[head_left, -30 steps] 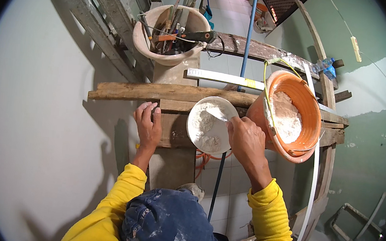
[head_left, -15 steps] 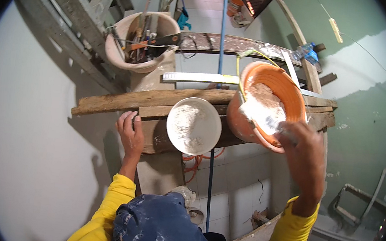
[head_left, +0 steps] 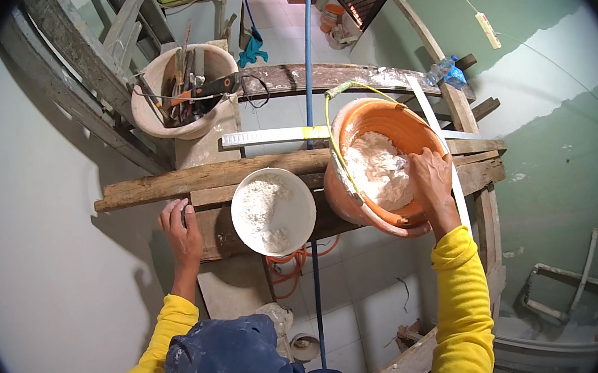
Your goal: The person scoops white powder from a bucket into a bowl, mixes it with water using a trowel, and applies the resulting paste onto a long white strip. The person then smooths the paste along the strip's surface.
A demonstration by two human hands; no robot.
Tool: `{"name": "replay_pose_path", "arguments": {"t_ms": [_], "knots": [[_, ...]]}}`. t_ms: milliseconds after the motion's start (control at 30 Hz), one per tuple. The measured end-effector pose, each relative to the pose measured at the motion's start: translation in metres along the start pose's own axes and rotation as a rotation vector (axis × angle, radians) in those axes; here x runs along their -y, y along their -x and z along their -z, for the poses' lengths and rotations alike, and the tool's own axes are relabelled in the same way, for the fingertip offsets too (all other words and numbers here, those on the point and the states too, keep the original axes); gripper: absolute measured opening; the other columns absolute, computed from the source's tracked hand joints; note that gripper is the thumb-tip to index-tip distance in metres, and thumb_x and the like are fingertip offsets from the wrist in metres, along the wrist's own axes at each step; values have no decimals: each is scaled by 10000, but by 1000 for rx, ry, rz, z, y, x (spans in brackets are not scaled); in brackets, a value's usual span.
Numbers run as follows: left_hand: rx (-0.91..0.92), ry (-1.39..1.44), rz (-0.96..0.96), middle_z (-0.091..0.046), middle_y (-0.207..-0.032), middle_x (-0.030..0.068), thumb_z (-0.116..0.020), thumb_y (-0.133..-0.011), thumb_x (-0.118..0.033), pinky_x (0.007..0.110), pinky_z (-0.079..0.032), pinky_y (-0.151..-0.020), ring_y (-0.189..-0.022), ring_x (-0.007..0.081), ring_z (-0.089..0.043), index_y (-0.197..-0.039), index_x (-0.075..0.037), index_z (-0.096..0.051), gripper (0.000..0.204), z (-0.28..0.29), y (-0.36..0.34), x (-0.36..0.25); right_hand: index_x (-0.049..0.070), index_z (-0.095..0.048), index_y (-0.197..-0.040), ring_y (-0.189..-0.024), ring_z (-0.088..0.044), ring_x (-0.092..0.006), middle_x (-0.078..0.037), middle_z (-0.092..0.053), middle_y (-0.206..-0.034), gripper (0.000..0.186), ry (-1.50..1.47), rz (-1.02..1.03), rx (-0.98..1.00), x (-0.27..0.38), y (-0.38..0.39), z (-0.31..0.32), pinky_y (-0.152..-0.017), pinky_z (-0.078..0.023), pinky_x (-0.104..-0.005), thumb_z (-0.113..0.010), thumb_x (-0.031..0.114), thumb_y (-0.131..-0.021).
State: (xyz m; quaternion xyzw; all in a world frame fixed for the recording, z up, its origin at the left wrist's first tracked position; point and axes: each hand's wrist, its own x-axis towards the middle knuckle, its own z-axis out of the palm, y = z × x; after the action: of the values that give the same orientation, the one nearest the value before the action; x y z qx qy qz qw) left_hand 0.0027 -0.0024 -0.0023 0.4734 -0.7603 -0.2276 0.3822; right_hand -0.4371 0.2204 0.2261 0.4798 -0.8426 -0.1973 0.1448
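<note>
My right hand (head_left: 427, 178) is closed inside the orange bucket (head_left: 358, 214) over pale powder (head_left: 374, 169). The putty knife it held earlier is mostly hidden by the hand and powder. To its left, a white tub (head_left: 296, 215) with some white powder rests on wooden planks (head_left: 138, 191). My left hand (head_left: 181, 229) lies at the planks' edge left of the tub, fingers slightly bent and apart, with nothing clearly in it.
A pale tool bucket (head_left: 153, 113) stands behind, beside grey metal frames (head_left: 80, 54). A white metal bar (head_left: 260, 139), a blue pipe (head_left: 308, 34) and a plastic bottle (head_left: 449, 75) are around the planks. Orange hose (head_left: 294, 266) lies on the floor below.
My right hand has moved from the white tub into the orange bucket with the putty knife. The view has shifted, so the tub and planks appear lower and further left.
</note>
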Motion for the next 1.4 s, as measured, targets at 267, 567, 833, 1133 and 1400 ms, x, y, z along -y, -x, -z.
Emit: {"name": "replay_pose_path", "arguments": {"t_ms": [267,567,833,1133,1400], "knots": [[10,3,-1,-636,-1316,171,-604,-1099,-217,501,-425,-1124,-1284,363,-546,-1263,0,-718,295,-1,0,0,107,-796,-1044,-974,-723,-364,-148,-742,-1001,207,-378,-72,113,19,-2,-16,-837,-443,-522,-778,284,-938],[15,-26,-13,-641,-1308,172,-602,-1098,-213,495,-425,-1126,-1276,357,-555,-1261,4,-720,296,-1,-1,-5,108,-807,-1095,-1038,-719,-347,-131,-761,-1029,196,-598,-161,76,-4,16,20,-934,-459,-520,-789,232,-945],[-30,-57,-39,-664,-1287,164,-637,-1069,-201,501,-441,-1108,-1257,365,-570,-1218,-14,-737,259,2,-2,1,52,-782,-1084,-905,-771,-346,-176,-773,-1026,165,-700,-148,-236,-4,54,76,-794,-586,-413,-805,113,-931],[-43,-8,-8,-657,-1294,155,-657,-1060,-211,491,-431,-1105,-1232,358,-566,-1213,-32,-736,249,1,1,-1,93,-766,-1084,-854,-726,-341,-120,-725,-962,193,-779,-71,-90,90,96,149,-750,-569,-446,-821,121,-901],[-46,14,-1,-651,-1293,156,-652,-1064,-199,490,-430,-1105,-1228,357,-566,-1224,-27,-729,247,-3,-1,-4,75,-739,-1091,-922,-723,-393,-169,-705,-971,190,-783,-12,188,178,113,78,-801,-577,-501,-718,232,-988]]}}
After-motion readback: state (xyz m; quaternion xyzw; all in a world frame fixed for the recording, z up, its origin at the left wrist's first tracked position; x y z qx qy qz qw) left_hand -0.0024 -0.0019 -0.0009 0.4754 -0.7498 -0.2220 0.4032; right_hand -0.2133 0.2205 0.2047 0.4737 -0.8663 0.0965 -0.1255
